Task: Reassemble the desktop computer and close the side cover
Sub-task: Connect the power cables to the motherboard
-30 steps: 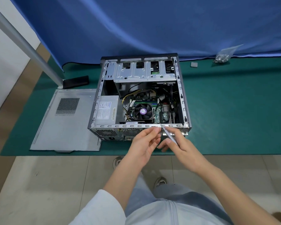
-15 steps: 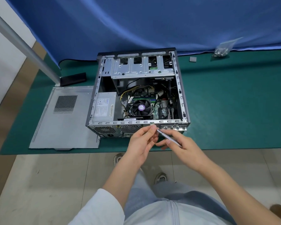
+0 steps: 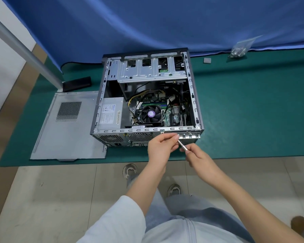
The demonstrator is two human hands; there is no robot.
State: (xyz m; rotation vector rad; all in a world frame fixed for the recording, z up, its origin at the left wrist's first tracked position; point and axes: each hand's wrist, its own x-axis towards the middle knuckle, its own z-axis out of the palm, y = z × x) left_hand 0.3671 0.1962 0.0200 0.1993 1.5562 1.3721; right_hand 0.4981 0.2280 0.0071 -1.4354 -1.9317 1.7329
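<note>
The open desktop case [image 3: 195, 95] lies on its side on the green mat [image 3: 253, 111], showing the CPU fan [image 3: 151, 114], power supply [image 3: 110, 113] and drive cage. The grey side cover [image 3: 67, 127] lies flat to the case's left. My right hand [image 3: 198, 155] grips a slim silver screwdriver [image 3: 182, 145] just in front of the case's near rear panel. My left hand [image 3: 161, 146] pinches the screwdriver's tip end with thumb and fingers. Whether a screw sits at the tip is hidden by the fingers.
A clear bag of screws [image 3: 239, 49] and a small grey square part [image 3: 207, 60] lie at the back right of the mat. A black bar [image 3: 76, 84] and a slanted metal pole [image 3: 25, 51] stand at the back left. A blue cloth hangs behind.
Both hands have drawn back slightly from the case's top rim toward its near panel and to the right, still together on the screwdriver. The view has shifted a little.
</note>
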